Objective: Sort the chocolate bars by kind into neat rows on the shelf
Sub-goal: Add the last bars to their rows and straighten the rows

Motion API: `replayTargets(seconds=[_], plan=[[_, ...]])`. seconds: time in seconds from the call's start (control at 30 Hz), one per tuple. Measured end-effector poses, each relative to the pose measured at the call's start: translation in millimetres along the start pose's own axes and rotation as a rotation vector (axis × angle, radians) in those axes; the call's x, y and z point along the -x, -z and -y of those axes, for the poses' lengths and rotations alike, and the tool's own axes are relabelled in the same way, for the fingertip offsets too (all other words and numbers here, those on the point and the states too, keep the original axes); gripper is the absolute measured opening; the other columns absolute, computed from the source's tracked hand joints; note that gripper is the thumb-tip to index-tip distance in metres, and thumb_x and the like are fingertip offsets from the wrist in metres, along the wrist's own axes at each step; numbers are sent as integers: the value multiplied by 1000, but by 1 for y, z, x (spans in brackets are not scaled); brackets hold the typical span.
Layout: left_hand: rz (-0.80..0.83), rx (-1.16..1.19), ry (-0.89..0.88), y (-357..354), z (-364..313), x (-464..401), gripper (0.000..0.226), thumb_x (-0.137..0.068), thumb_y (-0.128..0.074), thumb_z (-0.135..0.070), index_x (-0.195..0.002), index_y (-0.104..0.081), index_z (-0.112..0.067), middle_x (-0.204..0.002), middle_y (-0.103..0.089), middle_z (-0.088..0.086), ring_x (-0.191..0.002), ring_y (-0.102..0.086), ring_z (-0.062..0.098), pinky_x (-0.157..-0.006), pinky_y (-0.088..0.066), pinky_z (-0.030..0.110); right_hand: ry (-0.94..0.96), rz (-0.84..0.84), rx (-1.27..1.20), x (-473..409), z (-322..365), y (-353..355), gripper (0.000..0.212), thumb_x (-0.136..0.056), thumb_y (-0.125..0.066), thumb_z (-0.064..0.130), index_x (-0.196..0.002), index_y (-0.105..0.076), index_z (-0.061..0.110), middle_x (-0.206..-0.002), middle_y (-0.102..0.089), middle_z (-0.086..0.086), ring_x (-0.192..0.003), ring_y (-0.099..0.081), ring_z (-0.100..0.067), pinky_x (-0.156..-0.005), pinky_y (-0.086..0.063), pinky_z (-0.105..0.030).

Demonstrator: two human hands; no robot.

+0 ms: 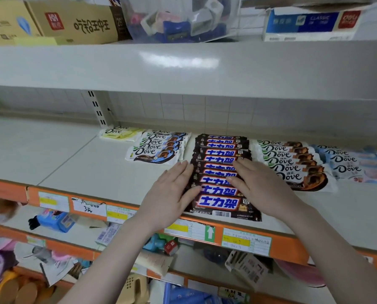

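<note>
A row of several dark Snickers bars [221,152] runs front to back on the grey shelf [91,163]. My left hand [172,194] lies flat with straight fingers against the row's left side. My right hand [262,185] lies flat on the row's right side, covering the bars' right ends. Left of them sits a row of blue-and-white Dove bars [159,148], and behind it a yellow Dove bar [119,133]. To the right lie a row of brown-trimmed Dove bars [293,163] and a row of pale blue Dove bars [356,163].
The shelf's orange front edge [288,244] carries price labels. An upper shelf [183,64] overhangs, holding cardboard boxes [73,20] and a clear bag [178,18]. Lower shelves hold mixed goods [56,220].
</note>
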State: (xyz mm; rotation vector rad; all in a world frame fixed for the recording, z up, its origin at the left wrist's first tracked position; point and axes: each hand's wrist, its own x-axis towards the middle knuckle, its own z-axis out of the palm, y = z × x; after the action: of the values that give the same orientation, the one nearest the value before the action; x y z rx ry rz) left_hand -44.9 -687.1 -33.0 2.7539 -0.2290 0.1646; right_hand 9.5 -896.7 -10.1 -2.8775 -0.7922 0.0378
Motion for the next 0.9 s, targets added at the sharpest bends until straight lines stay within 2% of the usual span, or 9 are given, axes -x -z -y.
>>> replayTargets(seconds=[0.07,0.17,0.23,0.33,0.4,0.47,0.53,0.73,0.9], plan=[[-41,-7,38,6,13,2,64,-94,-31,-50,-150,-16,-21,-158,-12,-3,-145,-6,9,-116,-3,22,13,0,19,-6,10,-1,62,-93,-17,52,-145,-17,17,-155,-15,-1,-142,-12,-14,-114,-6,-28],[-65,-50,53,15,42,4,84,-83,-16,-71,-149,-20,-19,-158,-15,-1,-145,-9,12,-115,-3,23,18,-1,33,-21,33,-5,62,-94,-18,49,-145,-15,15,-155,-14,-3,-143,-10,-15,-114,-4,-27],[-52,-88,42,21,66,2,94,-73,-3,-70,-149,-20,-17,-157,-16,0,-146,-10,14,-115,-4,23,24,-14,52,-34,51,-8,60,-95,-20,47,-145,-15,13,-155,-14,-5,-143,-11,-16,-114,-4,-27],[-21,-136,26,34,105,-8,99,-68,1,-69,-149,-20,-16,-158,-16,2,-146,-10,16,-116,-6,27,32,-18,79,-58,81,-14,56,-98,-22,41,-145,-14,12,-155,-12,-5,-143,-9,-16,-115,-4,-27],[12,-138,5,44,126,-18,91,-77,-8,-70,-149,-18,-16,-158,-12,3,-146,-8,17,-118,-7,30,32,-21,74,-77,99,-18,52,-99,-23,36,-145,-16,11,-155,-15,-6,-142,-11,-16,-115,-6,-28],[81,-159,-23,49,144,-30,69,-94,-21,-58,-150,-14,-18,-159,-7,2,-146,-4,16,-119,-8,33,45,-40,102,-94,112,-25,50,-99,-24,32,-144,-19,10,-153,-21,-7,-140,-17,-17,-114,-9,-27],[133,-198,-78,52,156,-40,61,-99,-24,-46,-151,-11,-18,-159,-4,2,-146,-2,15,-118,-8,33,47,-42,152,-108,121,-30,49,-99,-25,29,-144,-20,10,-152,-24,-7,-140,-20,-17,-115,-10,-27],[148,-168,-199,54,168,-47,55,-101,-24,-38,-150,-14,-15,-159,-6,3,-146,-4,13,-107,10,12,15,-41,236,-116,135,-27,47,-98,-29,25,-143,-24,11,-152,-26,-4,-139,-24,-17,-112,-13,-24],[168,-173,-221,50,175,-50,56,-100,-24,-42,-150,-16,-17,-159,-8,2,-146,-5,16,-118,-5,29,6,-112,178,-114,137,-30,42,-94,-42,20,-133,-44,7,-141,-44,-11,-130,-41,-24,-110,-25,-29]])
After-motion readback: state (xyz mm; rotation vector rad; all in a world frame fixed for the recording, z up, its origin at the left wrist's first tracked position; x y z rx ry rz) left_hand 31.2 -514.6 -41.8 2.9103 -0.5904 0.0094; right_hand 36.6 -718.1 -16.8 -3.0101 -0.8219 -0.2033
